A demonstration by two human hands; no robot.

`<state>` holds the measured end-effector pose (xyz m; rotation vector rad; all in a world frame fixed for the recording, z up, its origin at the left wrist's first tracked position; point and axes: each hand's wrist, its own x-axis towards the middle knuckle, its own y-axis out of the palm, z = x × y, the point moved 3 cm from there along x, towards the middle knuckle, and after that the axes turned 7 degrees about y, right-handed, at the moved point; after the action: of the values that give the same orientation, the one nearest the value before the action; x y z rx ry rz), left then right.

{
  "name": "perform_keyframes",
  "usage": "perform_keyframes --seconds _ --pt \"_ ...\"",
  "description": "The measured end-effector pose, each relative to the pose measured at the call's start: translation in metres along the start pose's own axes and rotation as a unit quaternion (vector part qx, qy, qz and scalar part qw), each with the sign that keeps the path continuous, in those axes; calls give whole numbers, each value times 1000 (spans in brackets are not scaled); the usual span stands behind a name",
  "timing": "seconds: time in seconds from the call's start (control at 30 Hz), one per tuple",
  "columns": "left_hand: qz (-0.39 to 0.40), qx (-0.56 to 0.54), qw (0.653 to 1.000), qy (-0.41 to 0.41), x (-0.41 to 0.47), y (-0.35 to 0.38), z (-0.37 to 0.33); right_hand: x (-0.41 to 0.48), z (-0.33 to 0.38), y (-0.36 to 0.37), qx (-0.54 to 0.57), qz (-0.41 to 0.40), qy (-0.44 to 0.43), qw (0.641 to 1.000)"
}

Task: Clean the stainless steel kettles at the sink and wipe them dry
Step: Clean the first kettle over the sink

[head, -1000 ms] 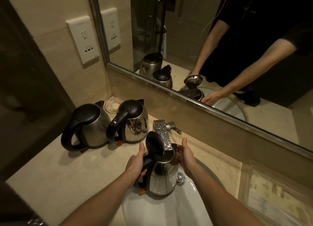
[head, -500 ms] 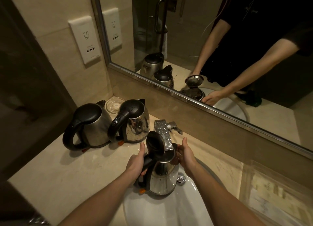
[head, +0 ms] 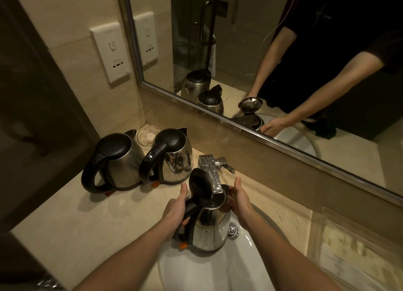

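Open kettle (head: 209,232) in sink (head: 218,273), under faucet (head: 209,168). Leftward on table (head: 87,225): middle kettle (head: 176,160), then end kettle (head: 122,160); dish (head: 147,136) behind them.

Over the white round sink (head: 218,275), the left hand (head: 174,212) grips the black handle of the lid-open shiny steel kettle (head: 212,232); the right hand (head: 239,201) holds its rim.

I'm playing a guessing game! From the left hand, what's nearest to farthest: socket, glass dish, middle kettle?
1. Middle kettle, on the counter just behind the left hand.
2. Glass dish, in the back corner.
3. Socket, up on the wall.
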<state>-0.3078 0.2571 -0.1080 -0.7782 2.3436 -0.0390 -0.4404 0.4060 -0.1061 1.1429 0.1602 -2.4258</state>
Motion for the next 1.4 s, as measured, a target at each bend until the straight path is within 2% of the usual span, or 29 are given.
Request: perform_keyframes --seconds 1.4 --pt "6 18 1000 11 -1 -3 -1 -11 2 5 -3 19 -11 1000"
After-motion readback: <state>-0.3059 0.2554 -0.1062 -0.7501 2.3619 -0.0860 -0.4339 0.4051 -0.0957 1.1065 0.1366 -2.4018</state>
